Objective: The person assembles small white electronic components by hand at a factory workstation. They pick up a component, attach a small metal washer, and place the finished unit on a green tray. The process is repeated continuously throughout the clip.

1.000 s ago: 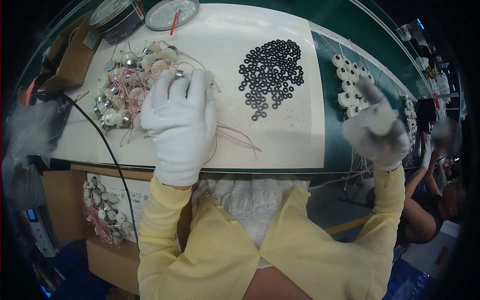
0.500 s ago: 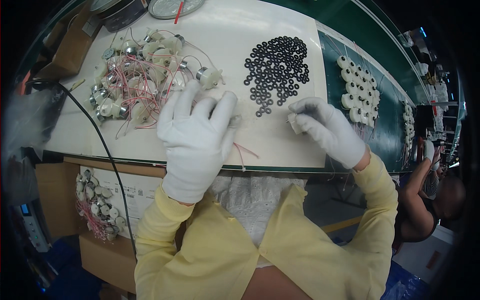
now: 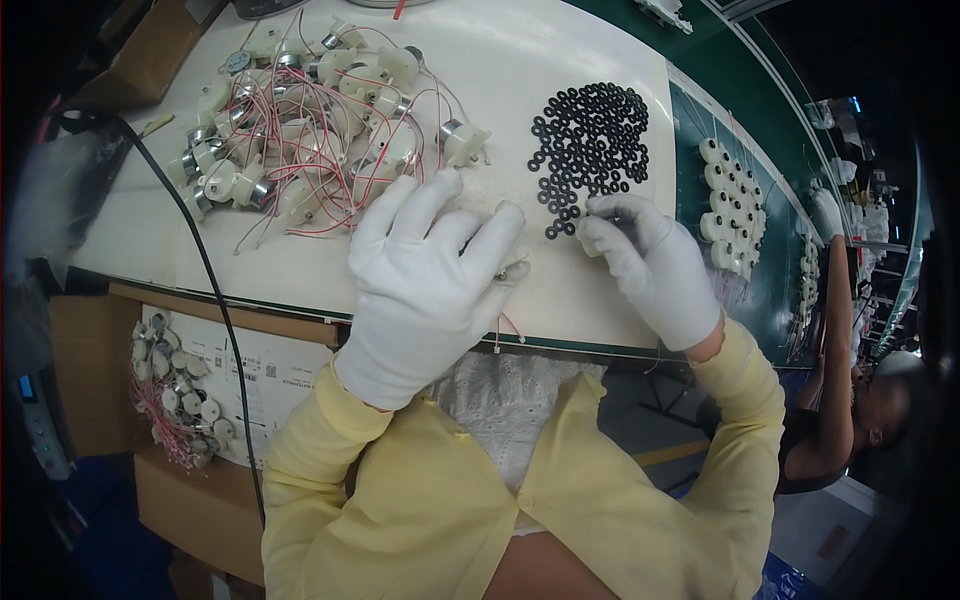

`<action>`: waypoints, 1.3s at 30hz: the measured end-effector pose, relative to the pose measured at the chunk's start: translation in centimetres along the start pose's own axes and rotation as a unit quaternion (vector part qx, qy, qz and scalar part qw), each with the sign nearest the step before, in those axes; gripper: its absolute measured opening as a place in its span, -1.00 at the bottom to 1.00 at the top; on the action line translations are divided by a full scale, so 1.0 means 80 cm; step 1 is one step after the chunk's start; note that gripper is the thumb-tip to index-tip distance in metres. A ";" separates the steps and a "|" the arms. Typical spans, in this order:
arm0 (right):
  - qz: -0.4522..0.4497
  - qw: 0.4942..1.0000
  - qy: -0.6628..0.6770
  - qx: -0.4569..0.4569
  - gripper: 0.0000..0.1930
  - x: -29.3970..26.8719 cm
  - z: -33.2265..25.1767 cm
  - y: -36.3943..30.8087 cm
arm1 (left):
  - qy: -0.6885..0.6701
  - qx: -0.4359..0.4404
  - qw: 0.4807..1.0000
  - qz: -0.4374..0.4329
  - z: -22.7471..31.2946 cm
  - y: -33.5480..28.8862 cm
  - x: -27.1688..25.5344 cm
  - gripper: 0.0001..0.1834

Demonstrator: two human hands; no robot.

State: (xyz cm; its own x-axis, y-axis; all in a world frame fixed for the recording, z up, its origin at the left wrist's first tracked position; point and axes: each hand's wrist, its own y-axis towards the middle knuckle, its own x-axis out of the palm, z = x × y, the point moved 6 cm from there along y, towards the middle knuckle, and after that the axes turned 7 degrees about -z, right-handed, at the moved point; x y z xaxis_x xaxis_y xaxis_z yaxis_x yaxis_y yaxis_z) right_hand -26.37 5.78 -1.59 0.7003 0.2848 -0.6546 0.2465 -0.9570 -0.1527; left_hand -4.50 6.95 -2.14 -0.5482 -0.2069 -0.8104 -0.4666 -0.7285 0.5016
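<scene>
My left hand [image 3: 425,285], in a white glove, has its thumb and forefinger closed on a small wired motor. The glove hides most of that motor; a metallic bit shows by the thumb, and its pink wires [image 3: 511,324] hang below. My right hand [image 3: 660,265], gloved too, is curled with thumb and forefinger close together at the lower edge of the black rings [image 3: 595,135]. What lies between those fingertips, if anything, I cannot make out. Beyond my left hand spreads a tangled pile of motors [image 3: 300,135] with whitish plastic housings; one motor [image 3: 462,143] sits near its fingertips.
Rows of whitish parts with black rings [image 3: 733,210] stand on the green surface at right. A cardboard box [image 3: 165,55] is at far left, another with more motors [image 3: 180,390] below the table edge. A black cable [image 3: 205,270] crosses the left side. A co-worker [image 3: 820,430] sits at right.
The view has shifted, so the table's contents appear farther right. My right hand has come up to the lower edge of the rings; the whitish piece at its fingertips no longer shows clearly.
</scene>
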 end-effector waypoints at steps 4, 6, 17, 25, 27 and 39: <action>0.038 0.980 -0.174 -0.091 -0.76 0.007 -0.023 0.007 | 0.004 -0.004 1.000 -0.001 0.001 0.001 -0.003 -0.50; 0.050 0.961 -0.248 -0.110 -0.74 0.010 -0.029 0.008 | 0.002 -0.004 1.000 0.000 0.000 0.000 -0.002 -0.50; 0.058 0.841 -0.508 -0.176 -0.69 0.031 -0.051 -0.027 | -0.001 -0.015 1.000 -0.028 0.000 0.002 -0.002 -0.50; 0.082 0.897 -0.407 -0.155 -0.80 0.012 -0.017 -0.020 | 0.003 -0.004 1.000 -0.024 0.001 0.003 0.002 -0.51; 0.107 0.896 -0.410 -0.135 -0.82 -0.008 0.005 -0.023 | 0.005 -0.005 1.000 -0.028 0.002 0.003 -0.002 -0.51; 0.108 0.944 -0.311 0.007 -0.59 -0.046 -0.011 -0.043 | 0.017 0.009 0.999 -0.032 0.004 0.000 0.000 -0.48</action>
State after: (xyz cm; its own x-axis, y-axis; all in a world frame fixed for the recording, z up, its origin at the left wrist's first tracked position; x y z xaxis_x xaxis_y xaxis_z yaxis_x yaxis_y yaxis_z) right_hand -29.26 8.10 2.00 0.2035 0.0006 -0.9791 0.1311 -0.9910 0.0266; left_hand -4.74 7.16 -2.08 -0.4923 -0.1830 -0.8509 -0.5125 -0.7292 0.4534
